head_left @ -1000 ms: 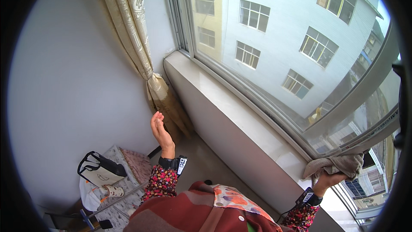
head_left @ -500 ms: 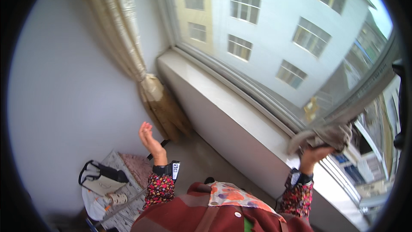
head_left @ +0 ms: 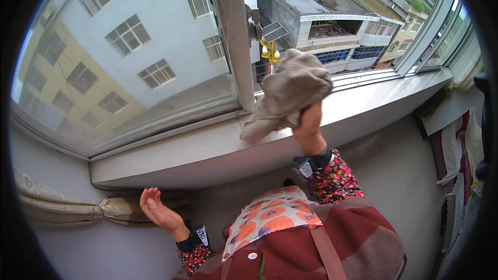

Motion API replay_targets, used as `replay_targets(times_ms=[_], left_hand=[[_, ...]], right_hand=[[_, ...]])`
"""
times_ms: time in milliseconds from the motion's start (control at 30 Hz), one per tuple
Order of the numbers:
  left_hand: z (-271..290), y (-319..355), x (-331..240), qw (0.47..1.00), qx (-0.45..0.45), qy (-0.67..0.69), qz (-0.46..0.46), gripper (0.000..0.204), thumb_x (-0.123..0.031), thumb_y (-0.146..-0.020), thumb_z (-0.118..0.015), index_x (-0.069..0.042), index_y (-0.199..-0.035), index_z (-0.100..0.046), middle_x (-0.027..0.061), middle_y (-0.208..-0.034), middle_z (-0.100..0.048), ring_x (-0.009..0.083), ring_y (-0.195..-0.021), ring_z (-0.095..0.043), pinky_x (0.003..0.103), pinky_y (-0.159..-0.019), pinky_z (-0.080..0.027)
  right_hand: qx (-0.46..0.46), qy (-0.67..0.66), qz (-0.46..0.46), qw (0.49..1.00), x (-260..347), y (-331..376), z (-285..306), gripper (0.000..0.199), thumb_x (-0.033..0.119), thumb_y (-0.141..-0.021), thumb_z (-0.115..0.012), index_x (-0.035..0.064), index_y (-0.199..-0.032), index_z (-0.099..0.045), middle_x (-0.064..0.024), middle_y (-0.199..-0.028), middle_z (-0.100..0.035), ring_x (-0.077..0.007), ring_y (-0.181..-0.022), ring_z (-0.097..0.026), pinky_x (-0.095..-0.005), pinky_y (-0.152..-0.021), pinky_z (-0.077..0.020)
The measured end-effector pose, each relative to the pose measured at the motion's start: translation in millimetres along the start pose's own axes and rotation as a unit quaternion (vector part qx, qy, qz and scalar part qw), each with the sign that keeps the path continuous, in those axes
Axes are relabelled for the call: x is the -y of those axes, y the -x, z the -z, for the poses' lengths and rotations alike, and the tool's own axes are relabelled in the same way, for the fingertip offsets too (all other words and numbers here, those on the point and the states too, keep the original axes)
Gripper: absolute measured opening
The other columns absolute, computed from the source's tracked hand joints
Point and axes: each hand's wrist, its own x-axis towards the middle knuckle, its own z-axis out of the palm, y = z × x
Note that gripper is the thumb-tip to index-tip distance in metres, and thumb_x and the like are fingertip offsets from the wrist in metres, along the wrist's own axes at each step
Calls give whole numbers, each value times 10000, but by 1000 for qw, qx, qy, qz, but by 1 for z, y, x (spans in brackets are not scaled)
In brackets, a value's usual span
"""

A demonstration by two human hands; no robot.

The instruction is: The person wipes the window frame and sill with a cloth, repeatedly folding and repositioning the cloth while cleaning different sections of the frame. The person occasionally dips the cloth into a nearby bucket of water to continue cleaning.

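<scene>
A crumpled grey-brown cloth (head_left: 290, 91) is held up by my right hand (head_left: 310, 129), in front of the window frame (head_left: 236, 46) and over the white sill (head_left: 207, 148). My fingers are wrapped into the cloth, which partly hides them. The cloth's edge is blurred by motion, and its lower end hangs above the sill. My left hand (head_left: 162, 212) is raised at the lower left with its fingers stretched out and nothing in it. It is nearest to the tied curtain (head_left: 111, 210). The glass pane (head_left: 145, 62) lies left of the frame; right of it the window stands open.
A building (head_left: 161, 36) and rooftops (head_left: 332, 0) show outside, beyond the window. A second sliding sash (head_left: 430, 36) stands at the far right. Folded bedding (head_left: 456, 145) lies along the right side. Grey floor (head_left: 394, 166) runs below the sill.
My view has swung to the right. The cloth in my right hand now appears nearer the middle, lifted beside the window frame. My left hand remains open and empty; the bag and table have left view.
</scene>
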Motion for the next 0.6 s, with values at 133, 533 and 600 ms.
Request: replay_targets(times_ms=[133,533,600], left_hand=[[-78,-2,-62,914,331,216,-87,341,-387,-1034,-488,-57,-1099,-545,127,-947,-606,243,-836,-577,394,-821,-467],[-198,14,-205,594,624,499,-92,114,-192,-929,-606,-173,-1006,-688,-114,-1208,-642,154,-947,-613,374,-759,-483],[-212,24,-209,586,623,510,-94,116,-201,-926,-614,-169,-1017,-678,-98,-1207,-641,161,-949,-613,377,-764,-483]], right_hand=[[160,-65,30,985,83,53,68,769,610,-973,-494,62,-1498,-367,-157,-1436,-521,-315,-1302,-536,-491,-1075,-466],[-39,615,-152,773,144,118,136,347,98,-947,-529,9,-1273,-608,-139,-1150,-696,-215,-1101,-649,-318,-963,-486],[-36,669,-187,718,144,126,157,411,131,-919,-523,55,-1318,-583,-218,-1166,-684,-353,-1133,-652,-384,-973,-492]])
